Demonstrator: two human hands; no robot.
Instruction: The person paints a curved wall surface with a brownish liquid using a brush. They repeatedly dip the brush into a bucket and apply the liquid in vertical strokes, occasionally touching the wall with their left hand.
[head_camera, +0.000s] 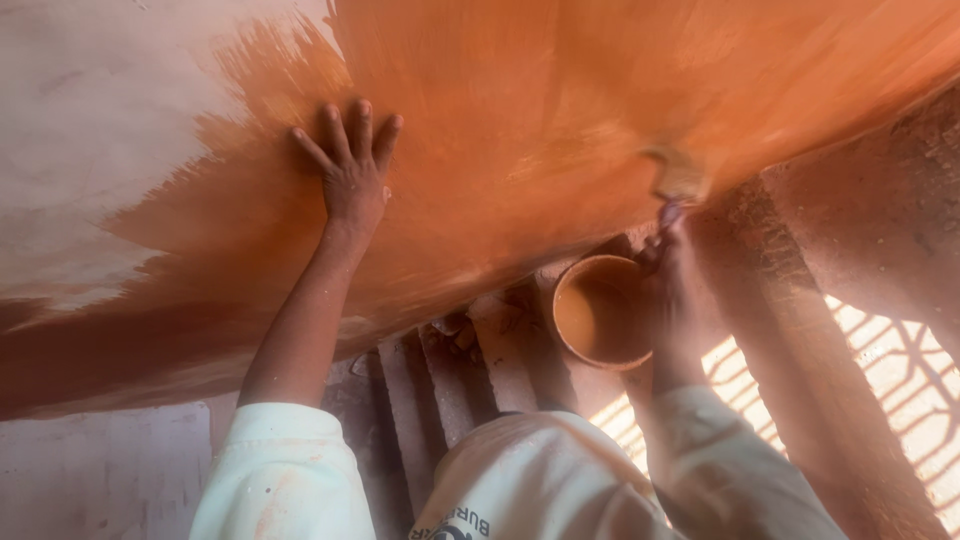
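Observation:
My left hand lies flat, fingers spread, on a large curved surface coated with wet orange-brown paint. The surface's upper left part is still pale and bare. My right hand grips the handle of a paintbrush, whose bristles press against the painted surface at the right. Just below that hand sits a round bowl holding orange-brown liquid.
Brick steps or ledges stained with reddish dust run below the bowl. Sunlight patterned by a grille falls on the floor at the right. My pale sleeves and lap fill the bottom of the view.

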